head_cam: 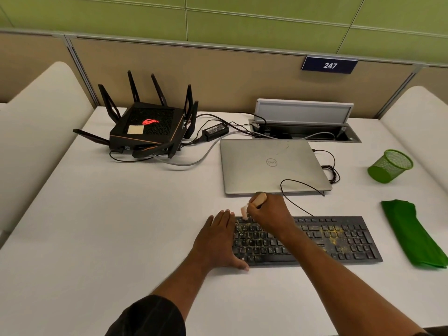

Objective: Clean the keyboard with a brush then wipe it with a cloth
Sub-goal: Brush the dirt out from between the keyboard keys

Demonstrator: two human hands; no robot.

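Gripping brush in right hand, on keyboard corner

We see a black angular router with upright antennas at the far left of a white desk. A closed silver laptop lies to its right, and a tipped green mesh cup farther right.

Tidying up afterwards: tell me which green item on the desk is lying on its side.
The green mesh cup right of the laptop: it is tipped over. The other, the folded green cloth, lies flat beside the keyboard.
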